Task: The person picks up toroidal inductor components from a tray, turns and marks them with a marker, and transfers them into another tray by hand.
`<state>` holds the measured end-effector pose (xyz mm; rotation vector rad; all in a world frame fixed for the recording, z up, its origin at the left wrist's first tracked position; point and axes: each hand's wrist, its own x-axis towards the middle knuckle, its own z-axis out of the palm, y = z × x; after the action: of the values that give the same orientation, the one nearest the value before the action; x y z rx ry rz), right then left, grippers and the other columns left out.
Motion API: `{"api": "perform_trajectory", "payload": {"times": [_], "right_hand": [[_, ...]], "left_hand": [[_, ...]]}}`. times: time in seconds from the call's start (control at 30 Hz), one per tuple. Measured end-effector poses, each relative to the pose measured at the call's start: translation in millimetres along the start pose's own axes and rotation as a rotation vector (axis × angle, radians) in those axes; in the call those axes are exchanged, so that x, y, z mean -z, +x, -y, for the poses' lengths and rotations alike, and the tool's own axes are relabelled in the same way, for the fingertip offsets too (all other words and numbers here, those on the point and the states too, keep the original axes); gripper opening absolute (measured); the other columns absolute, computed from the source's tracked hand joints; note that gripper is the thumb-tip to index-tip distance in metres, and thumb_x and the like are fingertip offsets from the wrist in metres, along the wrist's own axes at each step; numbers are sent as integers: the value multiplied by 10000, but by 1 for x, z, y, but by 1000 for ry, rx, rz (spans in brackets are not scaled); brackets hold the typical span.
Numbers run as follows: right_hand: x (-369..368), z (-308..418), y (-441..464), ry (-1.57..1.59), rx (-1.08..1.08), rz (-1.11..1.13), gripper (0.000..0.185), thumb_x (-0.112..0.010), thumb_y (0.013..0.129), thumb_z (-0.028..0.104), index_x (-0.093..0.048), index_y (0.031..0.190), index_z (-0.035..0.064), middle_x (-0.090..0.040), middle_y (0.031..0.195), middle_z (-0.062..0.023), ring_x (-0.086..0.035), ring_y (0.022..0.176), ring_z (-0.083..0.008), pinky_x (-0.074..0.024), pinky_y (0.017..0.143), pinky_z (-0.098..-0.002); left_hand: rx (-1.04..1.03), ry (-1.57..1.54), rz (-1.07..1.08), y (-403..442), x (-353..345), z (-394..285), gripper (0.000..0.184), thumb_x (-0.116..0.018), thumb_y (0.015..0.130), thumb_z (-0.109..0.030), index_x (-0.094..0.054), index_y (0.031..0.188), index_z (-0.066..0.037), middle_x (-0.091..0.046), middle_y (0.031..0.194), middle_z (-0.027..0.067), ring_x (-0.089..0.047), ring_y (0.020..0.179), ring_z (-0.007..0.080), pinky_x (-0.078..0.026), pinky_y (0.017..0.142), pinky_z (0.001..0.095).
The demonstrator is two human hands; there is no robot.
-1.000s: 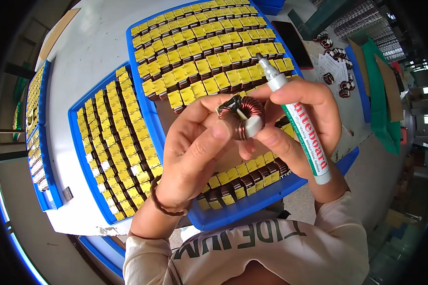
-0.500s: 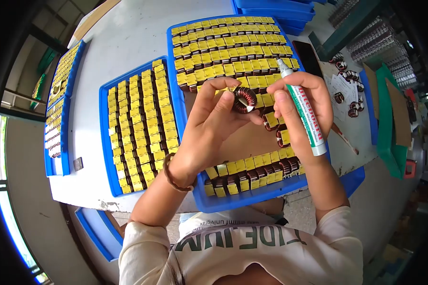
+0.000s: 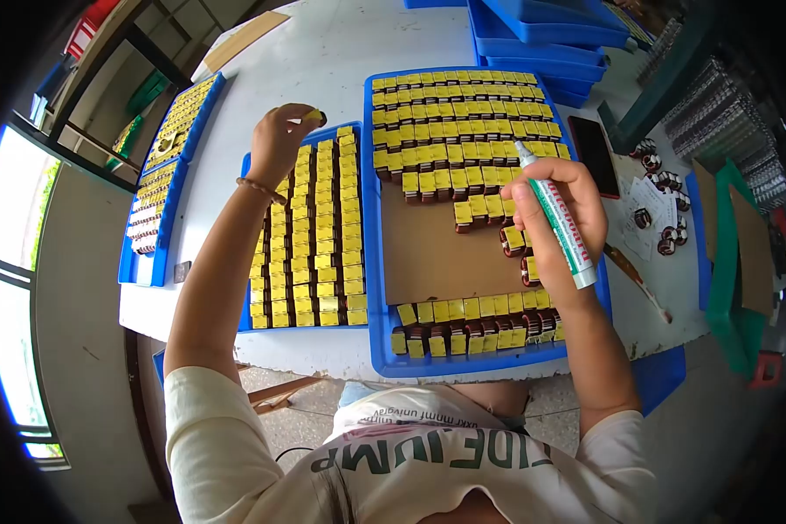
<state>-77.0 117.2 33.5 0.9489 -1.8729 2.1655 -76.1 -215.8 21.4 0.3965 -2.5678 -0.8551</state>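
Observation:
My left hand [image 3: 279, 144] is closed on a small toroidal coil with a yellow base [image 3: 316, 116], above the far end of the narrower blue tray [image 3: 244, 306]. Most of that coil hides behind the fingers. Rows of yellow-topped coils [image 3: 326, 218] fill much of the tray below. In my right hand [image 3: 576, 196] a white and green whiteboard marker [image 3: 557, 218] is gripped, its tip pointing up and away. It hangs over the right side of the larger blue tray [image 3: 463, 368], where rows of similar coils [image 3: 463, 131] surround a bare brown patch.
Stacked blue trays [image 3: 541, 52] stand at the back right. Right of the large tray lie a dark phone [image 3: 592, 157], a brush [image 3: 642, 284] and loose coils [image 3: 668, 181] on papers. Another coil-filled blue tray [image 3: 162, 262] lies at the left table edge.
My left hand has carried the coil left and away from me, from beside the marker to above the narrower tray. My right hand still holds the marker. The camera view has shifted.

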Motion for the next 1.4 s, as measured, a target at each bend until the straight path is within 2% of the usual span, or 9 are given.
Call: {"api": "perform_trajectory", "payload": {"times": [0.07,0.23,0.57,0.93,1.07,1.1,1.23,1.27,1.4], "right_hand": [[1,1,0,1,2,13,160,-567,816,-24,-522,960,28,-570,838,-68,-592,748,-146,-479,624,-219],[-1,2,-2,-13,10,39,163,-581,802,-31,-533,946,28,-580,834,-72,-602,721,-148,-485,608,-221],[-1,4,-3,-95,54,66,158,-607,780,-36,-552,912,32,-598,822,-77,-626,669,-161,-489,565,-222],[0,5,-3,-88,54,73,143,-604,784,-27,-552,903,34,-604,813,-78,-633,680,-159,-486,559,-224],[-1,5,-2,-89,72,90,135,-602,785,-25,-554,896,34,-606,789,-76,-623,658,-149,-474,547,-219],[-2,5,-2,-89,73,91,135,-602,785,-25,-554,896,34,-606,789,-76,-623,658,-149,-474,547,-219],[-1,2,-2,-95,110,122,158,-592,803,-23,-529,933,39,-588,777,-60,-533,606,-86,-420,521,-181],[-1,1,-2,-96,108,122,158,-592,803,-23,-529,933,39,-588,777,-60,-533,606,-86,-420,521,-181],[0,0,-3,-97,82,150,155,-590,803,-24,-529,931,39,-587,776,-59,-543,616,-91,-422,525,-183]], "left_hand": [[-17,160,-35,5,-5,16,199,-644,799,-136,-669,959,-19,-636,891,125,-623,777,210,-497,689,271],[-19,130,-53,9,-23,47,187,-652,784,-128,-688,948,-46,-625,884,121,-593,716,198,-487,675,281],[-37,217,-44,13,-34,36,206,-636,815,-132,-670,1002,-52,-614,883,118,-599,748,192,-485,687,288],[-27,279,32,10,-34,47,175,-572,847,-139,-679,959,-58,-609,916,98,-585,757,222,-486,705,285],[-128,475,31,7,-35,39,178,-542,865,-141,-680,936,-54,-619,903,86,-588,792,225,-460,842,344],[-128,475,31,8,-35,40,178,-542,865,-141,-680,936,-54,-619,903,86,-588,792,225,-460,842,344],[13,413,17,13,-40,44,188,-521,876,-138,-680,934,-58,-628,920,79,-588,842,226,-355,979,465],[13,412,18,11,-40,41,188,-521,876,-138,-680,934,-58,-628,920,79,-588,842,226,-355,979,465],[3,550,45,-1,-35,25,199,-511,881,-146,-676,960,-68,-629,961,78,-583,889,227,-232,1027,563]]}}
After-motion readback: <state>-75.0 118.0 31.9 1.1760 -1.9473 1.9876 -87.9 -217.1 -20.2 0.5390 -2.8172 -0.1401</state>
